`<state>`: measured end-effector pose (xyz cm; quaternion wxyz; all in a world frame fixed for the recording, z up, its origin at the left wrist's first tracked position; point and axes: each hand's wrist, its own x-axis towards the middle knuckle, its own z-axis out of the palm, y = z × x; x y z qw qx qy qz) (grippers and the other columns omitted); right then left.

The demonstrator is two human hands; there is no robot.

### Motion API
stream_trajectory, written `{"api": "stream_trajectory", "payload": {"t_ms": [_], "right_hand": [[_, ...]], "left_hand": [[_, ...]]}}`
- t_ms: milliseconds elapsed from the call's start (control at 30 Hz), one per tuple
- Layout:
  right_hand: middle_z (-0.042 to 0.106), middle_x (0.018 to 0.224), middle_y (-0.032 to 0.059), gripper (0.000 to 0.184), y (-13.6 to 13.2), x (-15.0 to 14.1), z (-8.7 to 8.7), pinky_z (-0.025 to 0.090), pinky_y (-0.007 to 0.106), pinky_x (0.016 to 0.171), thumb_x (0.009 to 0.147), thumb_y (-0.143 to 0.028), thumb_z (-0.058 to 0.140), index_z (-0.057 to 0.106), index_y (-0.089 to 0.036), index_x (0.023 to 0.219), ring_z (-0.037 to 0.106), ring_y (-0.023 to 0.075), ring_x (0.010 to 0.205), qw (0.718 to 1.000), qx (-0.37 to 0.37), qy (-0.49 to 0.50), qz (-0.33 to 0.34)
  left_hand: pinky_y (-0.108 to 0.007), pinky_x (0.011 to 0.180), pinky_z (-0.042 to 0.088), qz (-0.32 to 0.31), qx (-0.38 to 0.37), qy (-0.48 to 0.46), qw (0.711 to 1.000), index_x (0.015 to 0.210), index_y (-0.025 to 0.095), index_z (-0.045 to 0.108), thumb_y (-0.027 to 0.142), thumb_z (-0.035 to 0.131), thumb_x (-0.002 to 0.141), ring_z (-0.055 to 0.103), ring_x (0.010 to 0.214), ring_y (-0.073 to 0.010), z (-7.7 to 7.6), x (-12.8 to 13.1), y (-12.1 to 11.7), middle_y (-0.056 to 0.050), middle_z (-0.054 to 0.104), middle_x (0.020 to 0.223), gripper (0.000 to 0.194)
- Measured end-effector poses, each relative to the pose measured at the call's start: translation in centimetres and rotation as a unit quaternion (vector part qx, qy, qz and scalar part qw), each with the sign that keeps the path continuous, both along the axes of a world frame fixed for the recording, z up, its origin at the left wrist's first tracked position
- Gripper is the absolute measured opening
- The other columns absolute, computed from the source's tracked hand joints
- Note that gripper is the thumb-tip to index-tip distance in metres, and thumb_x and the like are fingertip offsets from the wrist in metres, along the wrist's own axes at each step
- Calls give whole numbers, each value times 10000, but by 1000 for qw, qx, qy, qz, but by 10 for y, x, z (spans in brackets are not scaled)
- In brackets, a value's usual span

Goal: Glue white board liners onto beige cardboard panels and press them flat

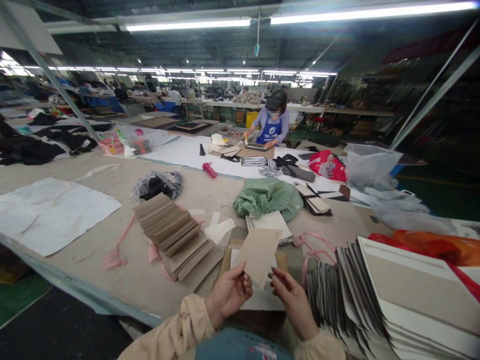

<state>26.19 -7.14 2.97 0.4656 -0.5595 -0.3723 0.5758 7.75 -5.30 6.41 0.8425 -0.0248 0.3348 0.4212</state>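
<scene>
My left hand [228, 294] pinches the lower edge of a tan cardboard piece [259, 254] and holds it up over the table. My right hand [290, 295] is just to its right, fingers curled, its fingertips near the card's lower right corner; whether they touch it I cannot tell. Under the card lies a white sheet [262, 299]. A fanned stack of brown cardboard pieces [176, 235] lies to the left. A fanned stack of grey and white boards [375, 300] lies to the right.
A green bag [268, 197] and a small pile of white cards [272, 223] lie behind the held card. A black plastic bag [157, 185] and a large white sheet [48, 212] are at left. A person in a blue apron [272, 127] works at the far end.
</scene>
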Motion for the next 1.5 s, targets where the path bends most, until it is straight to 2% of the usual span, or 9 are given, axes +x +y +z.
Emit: {"api": "stream_trajectory", "payload": {"t_ms": [300,700,833,933,1000,1100,1167,1300,1500], "right_hand": [[661,914,25,400,23,-3,-1,425,228,632,666,-390,745,640,-198,1001,570,146,774,994,-22,105,-33],[569,685,-52,329,25,-10,7,365,181,507,585,-336,814,593,-196,784,439,65,548,985,-14,160,-68],[517,617,-72,352,25,3,3,385,166,533,570,-348,826,557,-197,739,433,59,553,980,2,173,-95],[528,617,-66,352,22,21,2,397,163,541,576,-346,824,538,-199,718,447,63,563,978,1,171,-121],[541,624,-61,359,18,35,3,392,168,511,557,-340,832,550,-203,733,440,66,541,977,-8,154,-146],[540,624,-55,375,12,50,4,388,189,475,539,-351,834,575,-215,774,425,76,510,977,-17,129,-168],[553,645,-45,389,9,56,3,385,195,464,532,-358,835,585,-214,793,422,78,508,978,-23,119,-167],[564,646,-36,412,7,57,-1,367,189,445,514,-348,841,600,-200,813,412,76,502,982,-53,103,-152],[581,605,-39,409,7,49,-10,339,173,430,499,-324,847,612,-181,802,429,69,483,983,-100,91,-128]], "left_hand": [[-188,508,348,-121,-53,-208,969,726,121,509,276,568,848,435,461,-68,5,25,-9,57,414,511,206],[-198,507,304,-159,-75,-246,953,623,138,464,141,585,776,389,459,-67,10,14,-12,63,357,520,195],[-197,496,299,-178,-44,-194,964,672,133,527,255,602,784,403,451,-73,0,10,-12,60,390,509,182],[-223,497,299,-200,51,6,978,715,134,590,502,538,805,418,453,-95,-11,-2,-15,26,468,509,382],[-244,532,317,-173,163,228,944,699,140,611,565,544,770,453,502,-119,-18,-17,-17,-4,524,544,436],[-258,603,336,-103,286,529,792,764,174,638,474,650,701,496,613,-152,-32,-43,-21,-11,576,657,306],[-257,612,332,-89,302,621,718,896,206,635,404,682,675,505,625,-154,-41,-57,-22,1,590,725,301],[-247,591,325,-133,307,622,708,1000,212,576,253,640,684,523,576,-149,-58,-65,-17,21,611,700,326],[-238,597,334,-149,315,642,683,873,205,590,222,600,704,547,597,-152,-64,-64,-3,33,617,634,171]]}}
